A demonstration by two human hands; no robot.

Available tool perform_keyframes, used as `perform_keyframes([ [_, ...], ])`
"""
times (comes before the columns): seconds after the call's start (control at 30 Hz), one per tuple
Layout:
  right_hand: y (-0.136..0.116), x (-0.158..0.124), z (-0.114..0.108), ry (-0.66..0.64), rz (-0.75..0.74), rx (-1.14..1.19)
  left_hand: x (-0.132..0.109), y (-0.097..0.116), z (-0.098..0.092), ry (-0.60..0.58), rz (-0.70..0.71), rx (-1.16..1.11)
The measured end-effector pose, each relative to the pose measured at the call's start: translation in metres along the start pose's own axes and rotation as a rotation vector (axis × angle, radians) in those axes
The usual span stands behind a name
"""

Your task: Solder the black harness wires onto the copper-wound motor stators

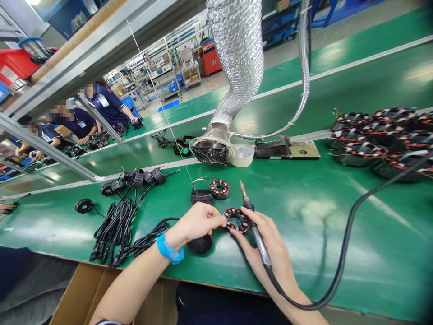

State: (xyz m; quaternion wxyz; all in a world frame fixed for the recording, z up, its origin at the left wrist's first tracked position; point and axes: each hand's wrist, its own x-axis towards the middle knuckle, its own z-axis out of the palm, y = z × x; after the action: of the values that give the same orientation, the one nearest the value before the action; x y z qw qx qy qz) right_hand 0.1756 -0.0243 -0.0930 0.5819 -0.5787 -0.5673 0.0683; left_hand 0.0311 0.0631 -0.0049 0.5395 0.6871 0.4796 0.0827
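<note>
My left hand (pixel 202 218), with a blue wrist strap (pixel 169 249), has its thumb and forefinger pinched at the left rim of a motor stator (pixel 237 220), a ring with copper windings and white insulators. My right hand (pixel 267 234) grips a soldering iron (pixel 260 241), its tip pointing up and away, while its fingers also touch the stator's right and near side. Just beyond lie another stator (pixel 219 188) and a black round housing (pixel 202 197) with coloured wires. A black rounded part (pixel 200 244) sits partly under my left hand.
A fume fan (pixel 211 152) on a silver duct (pixel 237 58) stands ahead, beside a roll of tape (pixel 242 155) and an iron stand (pixel 287 150). Stacked stators (pixel 360 153) are at right, bundled black cables (pixel 113 230) at left. The iron's cord (pixel 352 225) loops right. Co-workers sit far left.
</note>
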Motion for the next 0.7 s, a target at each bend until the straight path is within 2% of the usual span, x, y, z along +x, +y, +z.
perform_keyframes([
  [0.2, -0.003, 0.001, -0.005, 0.016, -0.014, 0.034, 0.0, -0.001, 0.001, 0.019, -0.002, 0.015],
  [0.37, -0.008, -0.005, -0.018, 0.204, -0.065, 0.102, -0.002, 0.0, 0.0, 0.025, -0.016, -0.003],
  [0.5, -0.002, -0.021, -0.024, 0.341, -0.092, 0.175, -0.003, 0.004, 0.0, 0.015, -0.04, -0.023],
  [0.7, 0.005, -0.029, -0.024, 0.326, -0.126, 0.27, -0.005, 0.009, -0.001, 0.006, -0.054, -0.038],
])
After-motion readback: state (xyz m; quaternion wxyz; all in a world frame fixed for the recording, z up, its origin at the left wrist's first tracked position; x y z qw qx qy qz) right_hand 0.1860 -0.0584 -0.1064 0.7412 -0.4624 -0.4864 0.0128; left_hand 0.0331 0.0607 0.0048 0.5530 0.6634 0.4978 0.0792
